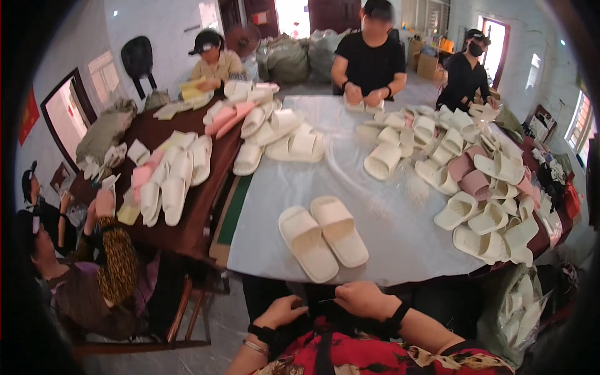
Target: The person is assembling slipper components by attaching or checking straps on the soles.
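Just off the near table edge, my left hand [284,312] and my right hand [367,301] are held low, a short gap between them. Both have curled, closed fingers. A thin, pale strand seems to run from the right fingertips toward the left; it is too fine to name. Beyond them a pair of cream slide slippers, the left slipper [307,244] and the right slipper [339,230], lies on the grey-white table cover [262,240], toes pointing away. Neither hand touches the slippers.
Heaped cream and pink slippers [462,169] cover the table's right side; more slippers [294,140] lie at the far left. A brown table [187,234] with slippers adjoins on the left. Several people work around. A bag of slippers [519,306] stands near right.
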Available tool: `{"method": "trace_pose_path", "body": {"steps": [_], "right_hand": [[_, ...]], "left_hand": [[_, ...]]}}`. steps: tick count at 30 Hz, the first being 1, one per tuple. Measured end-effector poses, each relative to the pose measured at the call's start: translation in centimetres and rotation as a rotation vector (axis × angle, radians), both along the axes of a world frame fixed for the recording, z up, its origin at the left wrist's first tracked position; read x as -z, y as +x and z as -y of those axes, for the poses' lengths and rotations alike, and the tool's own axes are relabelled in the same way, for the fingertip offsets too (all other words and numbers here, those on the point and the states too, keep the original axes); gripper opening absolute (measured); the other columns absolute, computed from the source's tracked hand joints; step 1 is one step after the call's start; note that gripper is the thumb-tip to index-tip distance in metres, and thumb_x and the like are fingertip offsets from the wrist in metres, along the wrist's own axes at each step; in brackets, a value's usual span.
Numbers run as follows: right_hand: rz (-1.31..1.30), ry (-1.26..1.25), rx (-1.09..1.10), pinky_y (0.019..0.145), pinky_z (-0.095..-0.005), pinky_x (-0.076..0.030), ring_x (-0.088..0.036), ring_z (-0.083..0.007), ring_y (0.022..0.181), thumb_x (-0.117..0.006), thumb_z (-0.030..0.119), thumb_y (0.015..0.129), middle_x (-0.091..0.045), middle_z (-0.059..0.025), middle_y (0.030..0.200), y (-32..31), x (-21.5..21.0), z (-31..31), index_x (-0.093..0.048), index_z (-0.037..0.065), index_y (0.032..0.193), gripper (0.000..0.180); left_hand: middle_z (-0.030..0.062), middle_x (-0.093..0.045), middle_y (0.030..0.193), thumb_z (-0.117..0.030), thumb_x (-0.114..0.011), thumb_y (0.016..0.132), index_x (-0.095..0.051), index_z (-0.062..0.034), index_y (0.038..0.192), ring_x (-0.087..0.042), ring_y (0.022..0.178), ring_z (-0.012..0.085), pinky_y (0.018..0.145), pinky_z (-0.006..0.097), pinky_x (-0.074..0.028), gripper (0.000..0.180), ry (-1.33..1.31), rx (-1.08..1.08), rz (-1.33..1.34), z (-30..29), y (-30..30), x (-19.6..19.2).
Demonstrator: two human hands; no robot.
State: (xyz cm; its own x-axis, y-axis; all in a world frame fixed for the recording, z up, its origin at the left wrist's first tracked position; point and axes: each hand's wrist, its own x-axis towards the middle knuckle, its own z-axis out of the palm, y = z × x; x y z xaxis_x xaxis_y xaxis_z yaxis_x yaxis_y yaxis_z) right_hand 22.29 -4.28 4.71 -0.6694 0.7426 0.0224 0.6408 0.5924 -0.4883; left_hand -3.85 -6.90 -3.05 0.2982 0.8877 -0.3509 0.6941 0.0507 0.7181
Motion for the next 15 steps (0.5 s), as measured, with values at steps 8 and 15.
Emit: {"method": "trace_pose_path", "body": {"steps": [8, 15], "right_hand": [[-0.195, 0.171, 0.06, 0.059, -0.0478, -0.047, -0.061, -0.0359, 0.067, -0.059, 0.014, 0.081, -0.061, -0.0154, 0.072, 0.0, -1.6, -1.5, -0.056, 0.005, 0.076, 0.011], [-0.276, 0.33, 0.307, 0.056, -0.0451, -0.048, -0.063, -0.0334, 0.064, -0.058, 0.015, 0.084, -0.063, -0.0132, 0.067, -2.0, -0.9, -6.6, -0.059, 0.007, 0.078, 0.01]], "left_hand": [[0.0138, -0.068, 0.1, -0.025, -0.068, 0.085, -0.061, 0.0009, 0.11, -0.065, 0.092, 0.0213, 0.08, 0.033, -0.051, 0.037, 0.003, -0.022, 0.132, -2.5, -2.0, -5.0], [0.0062, -0.065, 0.091, -0.013, -0.059, 0.09, -0.062, 0.0001, 0.108, -0.06, 0.083, 0.0134, 0.074, 0.026, -0.048, 0.023, 0.45, -0.478, 0.502, -12.1, -4.0, -4.4]]}}
